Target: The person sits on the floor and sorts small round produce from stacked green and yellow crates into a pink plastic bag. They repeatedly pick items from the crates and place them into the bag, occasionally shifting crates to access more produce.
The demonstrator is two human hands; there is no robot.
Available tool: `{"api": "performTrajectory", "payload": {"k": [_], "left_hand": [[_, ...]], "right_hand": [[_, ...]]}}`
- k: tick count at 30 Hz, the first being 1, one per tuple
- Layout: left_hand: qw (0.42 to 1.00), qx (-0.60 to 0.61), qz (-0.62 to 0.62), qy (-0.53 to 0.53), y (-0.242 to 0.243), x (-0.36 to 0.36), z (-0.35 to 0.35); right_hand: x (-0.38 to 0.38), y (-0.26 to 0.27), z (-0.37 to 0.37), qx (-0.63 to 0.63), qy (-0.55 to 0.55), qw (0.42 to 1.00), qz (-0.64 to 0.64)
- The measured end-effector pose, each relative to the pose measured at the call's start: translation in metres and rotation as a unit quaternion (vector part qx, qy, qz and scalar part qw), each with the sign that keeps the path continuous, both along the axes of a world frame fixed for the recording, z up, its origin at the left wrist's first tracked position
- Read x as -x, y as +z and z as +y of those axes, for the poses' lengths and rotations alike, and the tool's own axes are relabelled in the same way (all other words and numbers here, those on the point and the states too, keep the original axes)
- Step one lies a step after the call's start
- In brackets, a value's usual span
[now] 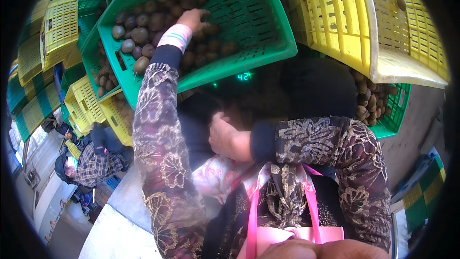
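Note:
My left hand (194, 20) reaches into a tilted green plastic crate (248, 14) and lies over a pile of round brown fruit (139, 35), which look like kiwifruit. Its fingers are spread and partly curled at the right side of the pile; what lies under the palm is hidden. A striped band shows at that wrist. My right hand (221, 135) is in front of my body, below the crate, with fingers bent and partly hidden; whether anything is in them does not show. Between the crate and my right hand, a lit green digital display (243, 76) glows in the dark.
A large yellow crate (337, 18) stands tipped at the upper right, above another green crate (391, 115) holding brown fruit. More yellow crates (84, 102) and green ones are stacked on the left. A person in a checked shirt (95, 171) is at the lower left.

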State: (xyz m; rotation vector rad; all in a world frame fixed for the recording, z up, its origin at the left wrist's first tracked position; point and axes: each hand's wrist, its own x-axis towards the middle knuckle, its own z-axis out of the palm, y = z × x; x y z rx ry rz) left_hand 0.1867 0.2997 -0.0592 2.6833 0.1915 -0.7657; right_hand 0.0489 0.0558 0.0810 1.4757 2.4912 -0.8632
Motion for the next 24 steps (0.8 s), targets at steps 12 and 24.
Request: {"api": "performTrajectory", "payload": {"k": [12, 24], "left_hand": [[0.970, 0.173, 0.042, 0.163, -0.030, 0.006, 0.007], [0.691, 0.618, -0.064, 0.370, 0.101, 0.021, -0.021]], "right_hand": [[0.006, 0.003, -0.004, 0.028, 0.032, 0.999, -0.004], [-0.007, 0.002, -0.016, -0.014, 0.030, 0.999, -0.005]]}}
